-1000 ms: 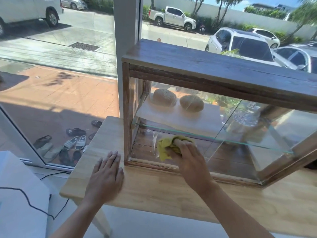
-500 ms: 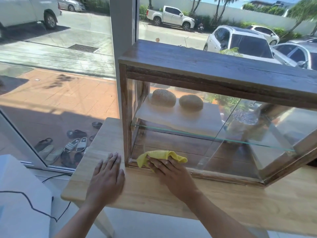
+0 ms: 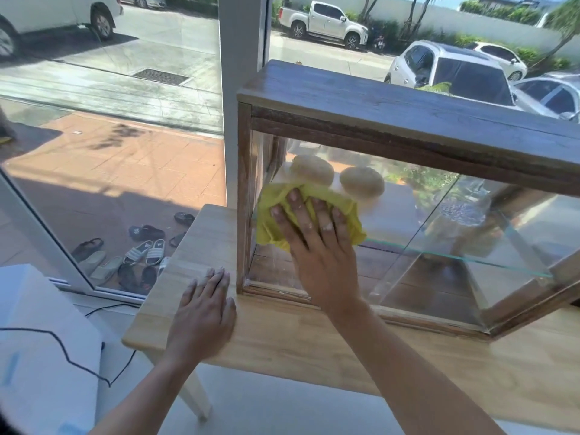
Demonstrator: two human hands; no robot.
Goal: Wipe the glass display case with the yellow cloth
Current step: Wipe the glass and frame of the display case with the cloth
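A glass display case (image 3: 408,120) with a dark wooden frame and top stands on a light wooden table (image 3: 314,346). My right hand (image 3: 317,243) presses the yellow cloth (image 3: 273,211) flat against the left part of the front glass, fingers spread over it, about halfway up the pane. My left hand (image 3: 204,312) rests flat on the table just left of the case's lower left corner, holding nothing. Inside, two round bread loaves (image 3: 361,183) sit on a white board above a glass shelf (image 3: 470,255).
A large window stands right behind the table and case, with a white pillar (image 3: 241,58) at the case's left end. A white box (image 3: 40,340) with a black cable lies at the lower left. Shoes (image 3: 135,255) lie outside on the pavement.
My right hand has moved the yellow cloth up the front glass from the bottom frame to mid height, and the cloth is now spread flatter. My left hand has stayed on the table.
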